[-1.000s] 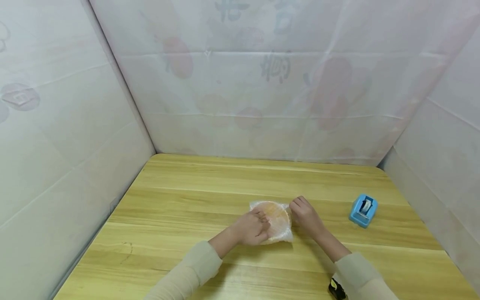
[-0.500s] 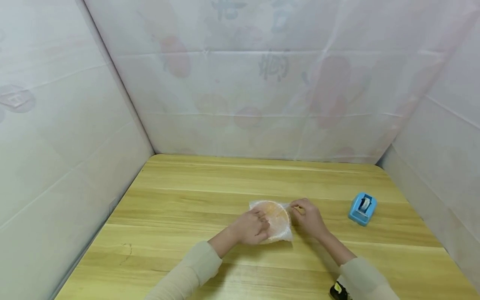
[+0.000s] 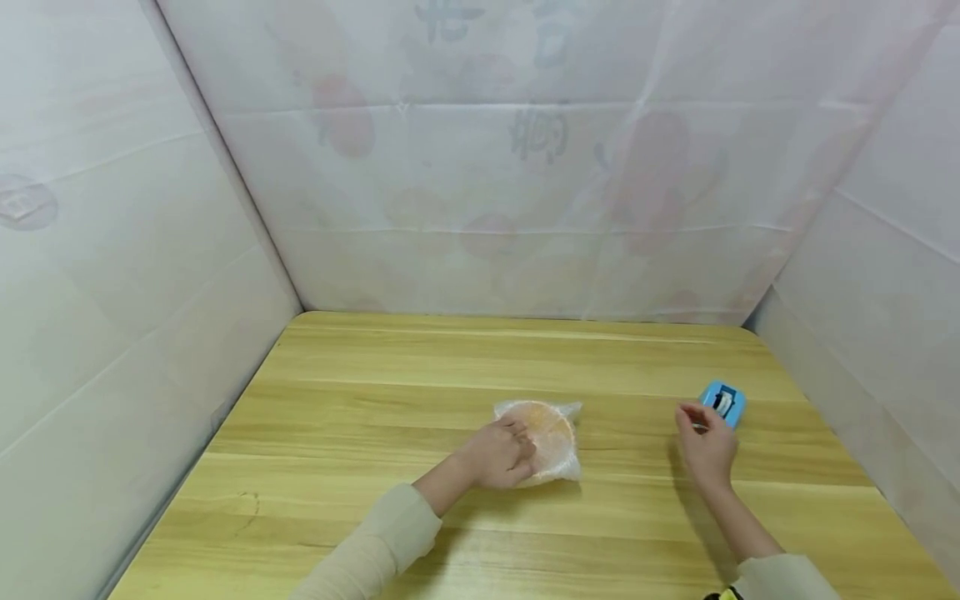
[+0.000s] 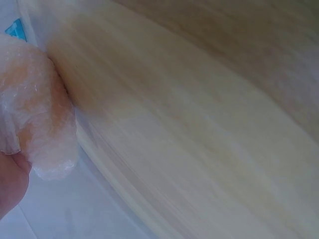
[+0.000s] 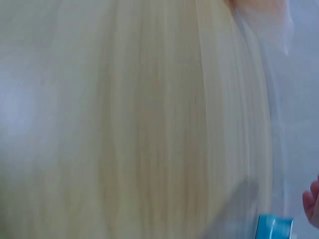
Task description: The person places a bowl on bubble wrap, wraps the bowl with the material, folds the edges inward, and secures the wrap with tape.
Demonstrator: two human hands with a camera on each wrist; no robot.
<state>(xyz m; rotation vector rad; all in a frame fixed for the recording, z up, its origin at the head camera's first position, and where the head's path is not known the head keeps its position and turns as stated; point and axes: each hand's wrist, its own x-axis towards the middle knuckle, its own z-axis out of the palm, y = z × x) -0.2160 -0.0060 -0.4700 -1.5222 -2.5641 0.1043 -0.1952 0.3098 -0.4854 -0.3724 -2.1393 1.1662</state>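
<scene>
A flat, round orange thing in clear bubble wrap (image 3: 553, 437) lies near the middle of the table. My left hand (image 3: 497, 455) rests on its near left part, fingers over the top. In the left wrist view the thumb (image 4: 11, 181) touches the wrapped edge, beside a small strip of clear tape (image 4: 10, 142). My right hand (image 3: 707, 446) is apart from the bundle, raised at the near left side of a blue tape dispenser (image 3: 733, 405). Its thumb and fingers bend toward each other in a loose ring, and nothing shows between them. The hand overlaps part of the dispenser.
The wood-grain table (image 3: 375, 392) has rounded far corners. Pale printed cloth walls (image 3: 450, 275) stand behind it and along both sides. A small black and yellow thing (image 3: 723, 594) shows beside the right sleeve at the bottom edge.
My right hand has left the upper right corner of the bubble wrap and moved right to the tape dispenser. The left hand has stayed on the bundle. The view has shifted slightly.
</scene>
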